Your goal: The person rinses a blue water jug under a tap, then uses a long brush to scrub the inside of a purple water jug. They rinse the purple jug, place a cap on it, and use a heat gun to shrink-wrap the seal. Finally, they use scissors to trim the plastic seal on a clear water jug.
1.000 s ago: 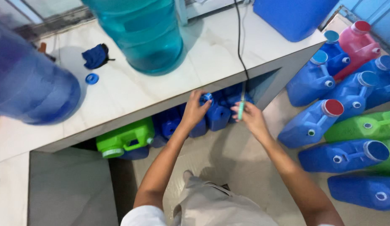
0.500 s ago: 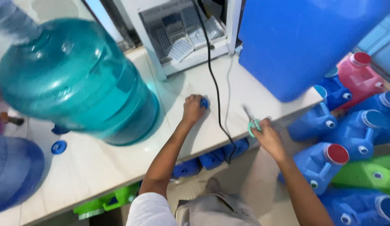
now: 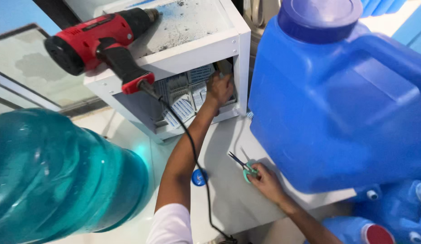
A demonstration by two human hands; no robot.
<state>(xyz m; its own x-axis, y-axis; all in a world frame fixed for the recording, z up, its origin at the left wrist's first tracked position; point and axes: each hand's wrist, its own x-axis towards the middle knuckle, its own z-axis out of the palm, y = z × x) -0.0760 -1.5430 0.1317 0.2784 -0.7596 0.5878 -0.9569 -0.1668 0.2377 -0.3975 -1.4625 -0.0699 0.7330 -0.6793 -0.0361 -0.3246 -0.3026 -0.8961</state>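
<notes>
My left hand (image 3: 219, 88) reaches into the open front of a white box shelf (image 3: 199, 58) and its fingers close among the white and blue packets (image 3: 185, 101) stacked inside. What it grips is hidden. My right hand (image 3: 264, 178) rests on the white countertop (image 3: 233, 199) and holds small green-handled scissors (image 3: 244, 166), blades pointing up-left. A small blue cap (image 3: 198, 177) lies on the counter beside my left forearm.
A red and black heat gun (image 3: 99, 38) lies on top of the shelf, its black cord (image 3: 199, 171) trailing down the counter. A large blue jerrycan (image 3: 341, 95) stands at right, a teal water jug (image 3: 61, 176) at left. More blue containers (image 3: 391, 217) sit at lower right.
The view rose from under the counter to the shelf on top. My left hand let the blue cap lie on the counter and reached into the shelf. The scissors stayed in my right hand.
</notes>
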